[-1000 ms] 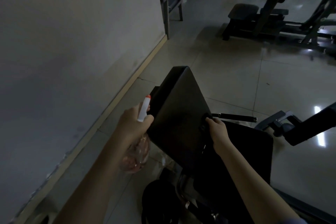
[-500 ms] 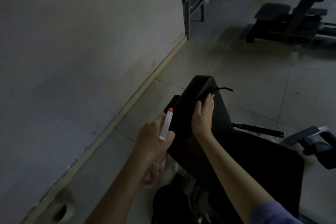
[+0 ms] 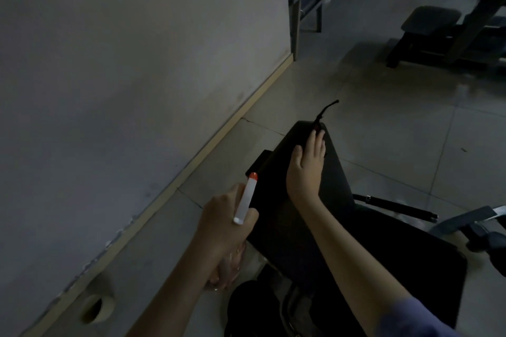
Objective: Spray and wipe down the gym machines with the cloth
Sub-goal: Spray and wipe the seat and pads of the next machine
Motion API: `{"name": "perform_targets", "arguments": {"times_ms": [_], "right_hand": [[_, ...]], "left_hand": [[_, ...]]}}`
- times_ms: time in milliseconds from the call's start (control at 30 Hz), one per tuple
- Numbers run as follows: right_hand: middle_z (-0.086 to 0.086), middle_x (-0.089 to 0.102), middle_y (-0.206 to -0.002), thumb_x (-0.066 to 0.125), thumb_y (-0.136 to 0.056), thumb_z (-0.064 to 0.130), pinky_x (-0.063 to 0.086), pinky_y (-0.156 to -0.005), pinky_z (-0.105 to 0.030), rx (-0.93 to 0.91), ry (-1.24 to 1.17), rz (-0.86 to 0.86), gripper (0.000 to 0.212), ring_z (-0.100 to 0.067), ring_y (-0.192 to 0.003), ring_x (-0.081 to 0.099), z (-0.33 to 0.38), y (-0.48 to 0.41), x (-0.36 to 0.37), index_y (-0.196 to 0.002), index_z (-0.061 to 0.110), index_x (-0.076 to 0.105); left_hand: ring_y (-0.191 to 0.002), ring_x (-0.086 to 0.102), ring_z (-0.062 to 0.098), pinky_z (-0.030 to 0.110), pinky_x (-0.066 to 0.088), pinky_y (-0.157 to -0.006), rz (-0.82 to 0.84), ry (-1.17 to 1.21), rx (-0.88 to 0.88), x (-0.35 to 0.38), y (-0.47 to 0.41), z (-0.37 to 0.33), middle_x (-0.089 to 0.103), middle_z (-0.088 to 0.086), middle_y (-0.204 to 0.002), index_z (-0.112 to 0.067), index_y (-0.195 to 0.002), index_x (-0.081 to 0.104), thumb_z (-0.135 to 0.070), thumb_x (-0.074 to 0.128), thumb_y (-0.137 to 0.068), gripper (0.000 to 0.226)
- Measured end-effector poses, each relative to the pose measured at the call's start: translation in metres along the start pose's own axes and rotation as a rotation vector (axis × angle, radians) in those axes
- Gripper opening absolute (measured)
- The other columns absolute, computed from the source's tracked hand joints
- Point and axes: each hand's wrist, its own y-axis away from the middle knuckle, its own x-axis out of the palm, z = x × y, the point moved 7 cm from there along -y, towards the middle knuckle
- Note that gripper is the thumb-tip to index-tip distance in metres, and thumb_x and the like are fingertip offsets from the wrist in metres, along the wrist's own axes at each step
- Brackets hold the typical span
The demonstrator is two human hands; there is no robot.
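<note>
Pressing flat on the black pad [image 3: 335, 175], the right hand [image 3: 306, 169] lies with fingers straight and close together, palm down, near the pad's far end. A thin dark strand [image 3: 323, 113] sticks out just beyond the fingertips. It is probably part of the cloth, but dark on dark, I cannot tell how much cloth lies under the palm.

The left hand [image 3: 221, 224] is curled round the neck of the bottle [image 3: 244, 198], just left of the pad's near edge and nearer the body than the right hand. The white sprayer with its red tip points up and away, and the clear body hangs below the fist.

The cloth looks light, limp and thin, so it likely bunches or slides out unless the whole palm spreads it. A flat hand suits it better than a pinch. The pad seems firm, smooth and tilted, with a vinyl-like skin that likely turns slick once wet. Strokes should probably run along its length, with pressure from the heel of the hand. The bottle looks like light plastic, easy for one hand. The neck is the sensible place to hold it, with a finger free for the trigger. How full it is I cannot tell.

A second black pad [image 3: 410, 254] sits under the right forearm, and a black bar [image 3: 397, 206] juts out to the right of that arm.
</note>
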Motion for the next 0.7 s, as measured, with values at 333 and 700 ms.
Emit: {"name": "perform_targets", "arguments": {"times_ms": [333,700], "right_hand": [[-0.005,0.004,-0.159,0.025,-0.103,0.028,0.003,-0.119,-0.038,0.227,-0.088,-0.045,0.055,-0.018,-0.146,-0.001,-0.024,-0.031,-0.013,-0.151,0.011,0.004],[-0.003,0.001,-0.16,0.021,-0.104,0.032,0.0,-0.119,-0.039,0.293,-0.078,-0.016,0.054,-0.016,-0.146,-0.002,-0.056,-0.023,-0.013,-0.151,0.013,0.004]], "left_hand": [[-0.057,0.053,0.012,0.009,0.038,-0.049,-0.021,-0.004,-0.014,0.0,0.003,-0.004,0.054,-0.002,-0.066,-0.007,-0.105,0.058,-0.012,0.052,-0.088,0.018],[-0.072,0.061,0.019,0.015,0.041,-0.055,-0.025,-0.038,0.063,0.003,0.002,-0.003,0.065,0.008,-0.087,-0.009,-0.115,0.055,-0.016,0.052,-0.089,0.026]]}}
